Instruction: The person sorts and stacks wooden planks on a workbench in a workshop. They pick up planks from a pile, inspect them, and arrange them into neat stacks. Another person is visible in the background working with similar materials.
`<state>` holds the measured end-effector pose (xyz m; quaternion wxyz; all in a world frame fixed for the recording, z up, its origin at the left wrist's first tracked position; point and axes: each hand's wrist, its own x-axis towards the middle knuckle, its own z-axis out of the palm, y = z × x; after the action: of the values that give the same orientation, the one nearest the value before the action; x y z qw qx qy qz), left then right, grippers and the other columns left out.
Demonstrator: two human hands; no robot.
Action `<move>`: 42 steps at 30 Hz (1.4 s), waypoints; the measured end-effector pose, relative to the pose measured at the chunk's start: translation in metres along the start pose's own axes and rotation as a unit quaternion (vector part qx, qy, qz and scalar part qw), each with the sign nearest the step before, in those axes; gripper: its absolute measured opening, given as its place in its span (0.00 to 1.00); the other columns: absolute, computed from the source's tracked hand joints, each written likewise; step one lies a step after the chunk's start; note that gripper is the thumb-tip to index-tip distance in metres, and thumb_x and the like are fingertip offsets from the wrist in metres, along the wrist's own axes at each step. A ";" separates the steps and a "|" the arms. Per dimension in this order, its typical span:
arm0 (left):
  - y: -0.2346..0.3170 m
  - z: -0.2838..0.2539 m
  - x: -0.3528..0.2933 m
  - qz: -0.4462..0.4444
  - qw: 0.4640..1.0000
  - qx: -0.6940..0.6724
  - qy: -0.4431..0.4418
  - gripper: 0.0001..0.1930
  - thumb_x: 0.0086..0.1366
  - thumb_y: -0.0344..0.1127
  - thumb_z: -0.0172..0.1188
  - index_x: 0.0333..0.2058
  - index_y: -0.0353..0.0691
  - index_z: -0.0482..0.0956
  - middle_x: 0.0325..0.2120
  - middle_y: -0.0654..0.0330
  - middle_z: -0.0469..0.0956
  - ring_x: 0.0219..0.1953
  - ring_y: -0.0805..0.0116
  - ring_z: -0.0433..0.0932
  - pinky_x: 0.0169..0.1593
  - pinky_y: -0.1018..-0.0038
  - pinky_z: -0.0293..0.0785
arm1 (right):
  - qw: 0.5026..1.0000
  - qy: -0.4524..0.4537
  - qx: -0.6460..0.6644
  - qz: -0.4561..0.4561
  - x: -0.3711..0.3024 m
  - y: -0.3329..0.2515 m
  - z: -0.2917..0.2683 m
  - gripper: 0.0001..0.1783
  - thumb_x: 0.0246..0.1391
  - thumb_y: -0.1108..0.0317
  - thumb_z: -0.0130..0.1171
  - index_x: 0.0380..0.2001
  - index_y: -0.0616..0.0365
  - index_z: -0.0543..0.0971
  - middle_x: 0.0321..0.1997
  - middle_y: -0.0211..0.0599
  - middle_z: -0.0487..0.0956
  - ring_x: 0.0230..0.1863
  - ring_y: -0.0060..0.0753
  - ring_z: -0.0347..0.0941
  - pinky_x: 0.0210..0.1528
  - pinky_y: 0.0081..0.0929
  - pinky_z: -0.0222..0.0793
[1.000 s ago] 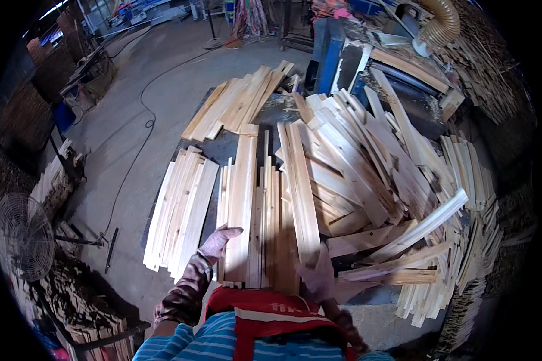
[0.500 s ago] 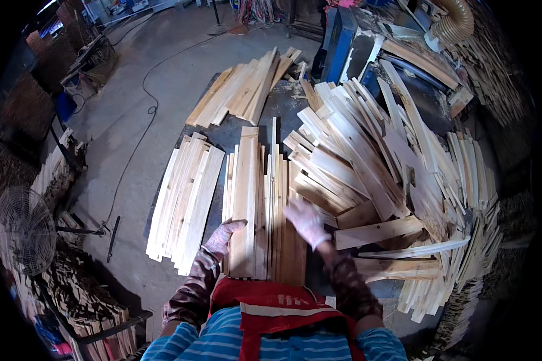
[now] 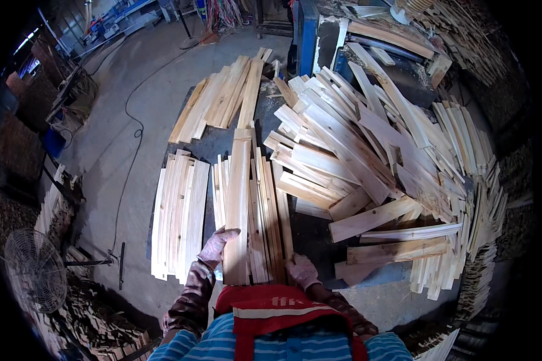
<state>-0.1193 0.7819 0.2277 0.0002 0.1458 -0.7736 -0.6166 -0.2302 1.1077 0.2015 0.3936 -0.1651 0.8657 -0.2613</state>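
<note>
While you look down through the head camera, your left hand (image 3: pixel 215 245) lies flat, fingers spread, against the left edge of the middle stack of wooden slats (image 3: pixel 251 210), and your right hand (image 3: pixel 302 271) presses with fingers together on the stack's near right corner. That stack lies lengthwise on the dark workbench (image 3: pixel 319 231), straight ahead of you. Just left of it sits a second neat stack (image 3: pixel 177 216), apart from your left hand. A loose heap of boards (image 3: pixel 367 150) spreads to the right, and a third bundle (image 3: pixel 223 96) lies farther off. No bin or box holds any slats.
</note>
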 end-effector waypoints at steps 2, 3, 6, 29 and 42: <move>-0.001 0.006 0.000 -0.178 0.949 -0.259 0.037 0.22 0.60 0.41 0.69 0.46 0.30 0.81 0.50 0.55 0.81 0.55 0.58 0.78 0.69 0.61 0.60 | 0.995 0.011 -0.097 -0.029 -0.014 -0.024 -0.009 0.34 0.62 0.44 0.49 0.62 0.56 0.71 0.55 0.61 0.76 0.52 0.65 0.75 0.52 0.48 0.74; -0.002 0.008 0.000 -0.186 0.941 -0.279 0.047 0.22 0.59 0.39 0.70 0.47 0.30 0.80 0.48 0.54 0.82 0.54 0.58 0.78 0.68 0.60 0.61 | 0.994 -0.004 -0.105 -0.040 -0.014 -0.022 -0.010 0.34 0.63 0.44 0.48 0.64 0.54 0.69 0.53 0.59 0.76 0.51 0.65 0.76 0.54 0.49 0.73; 0.023 0.024 0.004 -0.255 0.863 -0.428 0.078 0.23 0.58 0.35 0.70 0.48 0.27 0.78 0.43 0.50 0.83 0.51 0.56 0.80 0.65 0.59 0.68 | 0.999 0.016 -0.039 -0.034 -0.004 -0.003 0.001 0.34 0.63 0.44 0.48 0.65 0.53 0.68 0.54 0.59 0.76 0.54 0.63 0.75 0.57 0.50 0.71; 0.131 0.095 0.019 -0.136 0.956 -0.260 -0.028 0.21 0.63 0.28 0.58 0.56 0.36 0.76 0.46 0.63 0.81 0.46 0.70 0.79 0.52 0.74 0.75 | 0.680 0.077 0.694 -0.221 -0.001 -0.137 -0.079 0.06 0.63 0.71 0.57 0.40 0.60 0.80 0.37 0.23 0.76 0.43 0.17 0.70 0.45 0.24 0.70; 0.277 0.311 0.054 0.143 0.841 0.318 -0.413 0.34 0.56 0.41 0.70 0.60 0.40 0.69 0.45 0.46 0.82 0.51 0.46 0.80 0.49 0.62 0.77 | 0.641 0.495 0.573 -0.122 -0.157 0.021 -0.190 0.47 0.53 0.72 0.68 0.72 0.56 0.55 0.61 0.35 0.70 0.59 0.29 0.67 0.59 0.28 0.68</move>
<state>-0.2898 1.1207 0.4077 -0.2778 -0.2425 -0.8680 -0.3327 -0.2782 1.2634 0.3875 -0.1137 0.1433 0.5798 -0.7940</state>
